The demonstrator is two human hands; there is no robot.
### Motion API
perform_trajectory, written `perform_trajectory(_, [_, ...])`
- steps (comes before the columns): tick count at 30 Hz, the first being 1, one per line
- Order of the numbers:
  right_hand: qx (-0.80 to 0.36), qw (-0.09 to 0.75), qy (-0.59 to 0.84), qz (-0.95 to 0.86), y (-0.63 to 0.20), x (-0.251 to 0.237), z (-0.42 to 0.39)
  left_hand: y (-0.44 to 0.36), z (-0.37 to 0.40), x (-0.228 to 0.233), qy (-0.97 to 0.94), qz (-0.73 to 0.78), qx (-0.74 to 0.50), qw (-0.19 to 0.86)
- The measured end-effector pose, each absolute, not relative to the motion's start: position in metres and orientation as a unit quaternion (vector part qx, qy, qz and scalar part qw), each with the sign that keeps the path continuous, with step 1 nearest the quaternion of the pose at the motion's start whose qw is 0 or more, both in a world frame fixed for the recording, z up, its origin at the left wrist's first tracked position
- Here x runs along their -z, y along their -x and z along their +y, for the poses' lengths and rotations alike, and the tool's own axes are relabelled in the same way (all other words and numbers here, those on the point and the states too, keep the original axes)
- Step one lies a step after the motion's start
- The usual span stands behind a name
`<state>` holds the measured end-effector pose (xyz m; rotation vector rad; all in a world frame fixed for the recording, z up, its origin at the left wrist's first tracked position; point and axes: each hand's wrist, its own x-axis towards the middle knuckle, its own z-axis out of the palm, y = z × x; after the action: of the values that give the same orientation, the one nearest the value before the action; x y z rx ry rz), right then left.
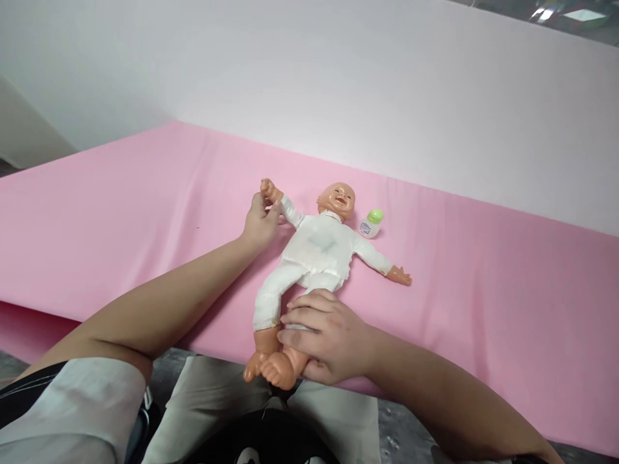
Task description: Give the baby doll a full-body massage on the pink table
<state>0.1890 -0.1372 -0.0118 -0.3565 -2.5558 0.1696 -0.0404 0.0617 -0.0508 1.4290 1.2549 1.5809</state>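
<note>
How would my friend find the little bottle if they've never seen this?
On the pink cloth, find the doll in white clothes. Just right of its head in the picture is the bottle, the only thing there with a green cap.

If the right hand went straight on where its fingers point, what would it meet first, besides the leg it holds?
Probably the doll's other leg, right beside the fingertips; whether the right hand already touches it is unclear.

A white partition (309,84) backs the pink-draped table (522,290) — grey floor (399,432) beneath.
</note>
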Motion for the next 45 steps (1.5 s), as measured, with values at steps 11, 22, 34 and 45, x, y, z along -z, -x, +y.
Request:
perform_trajectory(11, [0.066, 0.468, 0.311, -0.825, -0.215, 0.015, -0.091, 0.015, 0.026, 0.037, -0.851, 0.335, -0.404, -0.007])
perform_trajectory(22, [-0.012, 0.427, 0.359, -0.83, -0.22, 0.023, -0.075, 0.017, 0.031, 0.037, -0.861, 0.353, -0.365, 0.022])
perform_trajectory(34, [-0.06, 0.369, 0.147, -0.916, -0.199, 0.009, -0.12, 0.037, 0.071, 0.052, -0.444, 0.518, -0.583, 0.441])
perform_trajectory(45, [-0.084, 0.242, 0.123, -0.959, -0.194, 0.014, -0.122, 0.04, 0.072, 0.048, -0.412, 0.535, -0.6, 0.429])
